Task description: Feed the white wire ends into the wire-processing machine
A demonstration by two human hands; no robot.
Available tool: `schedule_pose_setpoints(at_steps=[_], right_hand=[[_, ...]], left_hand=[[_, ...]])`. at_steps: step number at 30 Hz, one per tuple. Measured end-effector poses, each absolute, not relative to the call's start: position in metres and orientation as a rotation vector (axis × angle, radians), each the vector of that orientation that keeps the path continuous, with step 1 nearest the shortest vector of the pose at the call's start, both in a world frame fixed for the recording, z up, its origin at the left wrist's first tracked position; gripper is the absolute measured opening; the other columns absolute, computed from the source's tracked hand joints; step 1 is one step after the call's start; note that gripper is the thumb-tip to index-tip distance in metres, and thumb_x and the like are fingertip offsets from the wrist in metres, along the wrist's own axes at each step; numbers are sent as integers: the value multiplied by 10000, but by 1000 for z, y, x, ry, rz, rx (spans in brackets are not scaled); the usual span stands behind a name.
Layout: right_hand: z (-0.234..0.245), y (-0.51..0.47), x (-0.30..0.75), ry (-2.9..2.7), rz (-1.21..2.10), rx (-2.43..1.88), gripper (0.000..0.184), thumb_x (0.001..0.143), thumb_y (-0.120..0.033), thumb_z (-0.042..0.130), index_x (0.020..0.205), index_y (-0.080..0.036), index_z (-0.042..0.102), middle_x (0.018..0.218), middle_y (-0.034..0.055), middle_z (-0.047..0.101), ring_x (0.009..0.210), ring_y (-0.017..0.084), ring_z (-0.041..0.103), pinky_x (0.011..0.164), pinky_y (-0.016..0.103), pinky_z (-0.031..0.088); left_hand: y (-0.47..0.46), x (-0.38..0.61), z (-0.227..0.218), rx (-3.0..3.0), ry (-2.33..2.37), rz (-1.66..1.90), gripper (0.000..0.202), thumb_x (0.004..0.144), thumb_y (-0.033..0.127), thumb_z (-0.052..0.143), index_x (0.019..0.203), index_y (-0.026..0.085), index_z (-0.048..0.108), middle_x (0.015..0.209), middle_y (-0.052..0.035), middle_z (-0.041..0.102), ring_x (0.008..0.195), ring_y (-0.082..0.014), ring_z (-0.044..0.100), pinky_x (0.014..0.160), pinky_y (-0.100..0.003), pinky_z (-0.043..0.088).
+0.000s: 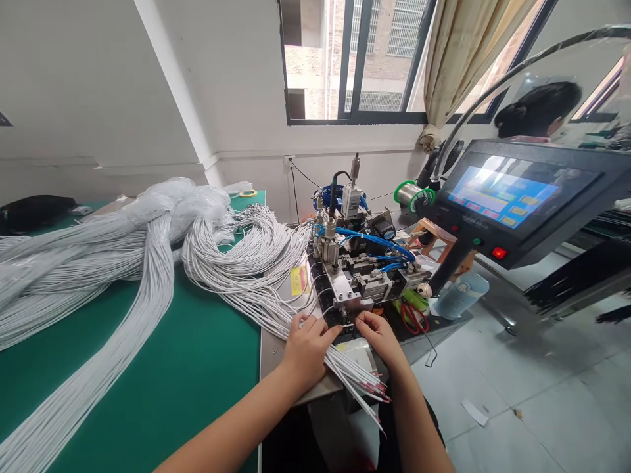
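My left hand (306, 347) rests on a fan of thin white wires (355, 378) whose red-tipped ends stick out over the bench edge; its fingers are curled and pinch a wire toward the front of a small metal machine (359, 276). Just to the right, my right hand (377, 334) is closed in a pinch on the same spot at the machine's front slot (348, 324). The machine has blue air hoses (374, 240) and a row of black clamps.
Big bundles of white wires (123, 263) lie across the green bench mat (197, 374). A touch-screen control panel (513, 197) stands at right, with red-handled scissors (413, 316), a solder spool (410, 192) and a blue cup (461, 295) near it. Another person's head (537, 108) shows behind the panel.
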State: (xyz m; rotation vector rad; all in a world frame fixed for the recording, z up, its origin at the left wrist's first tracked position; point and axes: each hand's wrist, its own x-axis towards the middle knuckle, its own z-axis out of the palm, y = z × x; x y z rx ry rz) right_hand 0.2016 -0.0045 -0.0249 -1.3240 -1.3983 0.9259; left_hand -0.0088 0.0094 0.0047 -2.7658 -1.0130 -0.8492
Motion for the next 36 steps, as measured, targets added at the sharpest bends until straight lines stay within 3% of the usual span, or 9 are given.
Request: schedule_pose_setpoints(at_steps=[13, 20, 25, 28, 30, 33, 36], right_hand=[[-32, -3, 193, -1093, 1216, -1229, 335, 726, -471, 614, 592, -198, 474, 524, -74, 346, 486, 101, 289, 485, 230, 234], [-37, -16, 204, -1121, 1095, -1264, 416, 763, -551, 653, 634, -179, 520, 574, -48, 414, 532, 111, 358, 499, 231, 284], [-26, -35, 215, -1166, 979, -1320, 407, 788, -555, 641, 671, -168, 592, 607, -23, 486, 571, 130, 433, 552, 244, 356], [-11, -50, 219, -1203, 1027, -1312, 327, 808, -495, 658, 759, -171, 650, 681, -2, 556, 644, 149, 503, 612, 251, 410], [2, -61, 220, -1279, 1104, -1239, 256, 810, -426, 688, 911, -191, 684, 770, 13, 600, 713, 163, 543, 652, 257, 437], [17, -74, 217, -1453, 1206, -1092, 327, 808, -354, 711, 1108, -233, 672, 897, 39, 635, 779, 179, 580, 669, 266, 462], [21, -79, 212, -1528, 1170, -1028, 234, 838, -342, 678, 1038, -226, 714, 921, 60, 657, 819, 197, 604, 688, 275, 476]], left_hand=[[9, -10, 6, -2792, -1037, -841, 452, 726, 98, 538, 1136, 256, 640, 845, -48, 625, 808, -214, 534, 863, -432, 303], [8, -10, 3, -2751, -1044, -914, 420, 717, 91, 552, 1100, 231, 651, 1012, -73, 661, 949, -250, 556, 886, -459, 298], [8, -12, 4, -2699, -921, -1084, 338, 841, 90, 472, 1097, 224, 648, 1058, -67, 672, 976, -217, 582, 912, -434, 288], [7, -14, 7, -2671, -787, -1180, 352, 889, 84, 418, 1119, 227, 642, 991, -44, 688, 899, -178, 603, 925, -411, 280], [6, -15, 8, -2654, -773, -1206, 344, 905, 102, 426, 1152, 228, 631, 966, -35, 694, 856, -165, 608, 931, -401, 276], [6, -15, 7, -2651, -772, -1240, 364, 911, 112, 425, 1208, 221, 605, 970, -37, 694, 856, -161, 623, 954, -395, 265], [7, -16, 5, -2656, -741, -1267, 387, 911, 103, 399, 1232, 207, 590, 978, -43, 694, 872, -154, 636, 979, -390, 251]])
